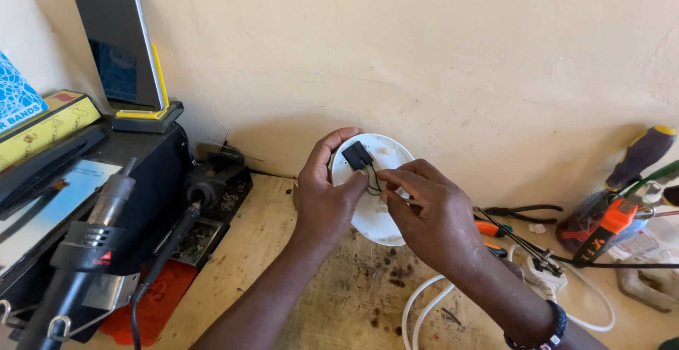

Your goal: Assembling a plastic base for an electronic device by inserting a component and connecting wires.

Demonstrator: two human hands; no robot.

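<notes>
We hold a round white housing (378, 212) up above the back edge of the wooden surface (339, 300), its open side toward us, with a small black block (357, 155) and thin dark wires (373, 180) showing near its top. Our left hand (327, 198) is clamped on its left rim, thumb by the block, while our right hand (431, 212) pinches its fingertips together at the wires. A hot-air gun (85, 251) stands toward the left edge, and a white cable (424, 300), pliers (523, 212) and screwdrivers (636, 159) lie toward the right.
</notes>
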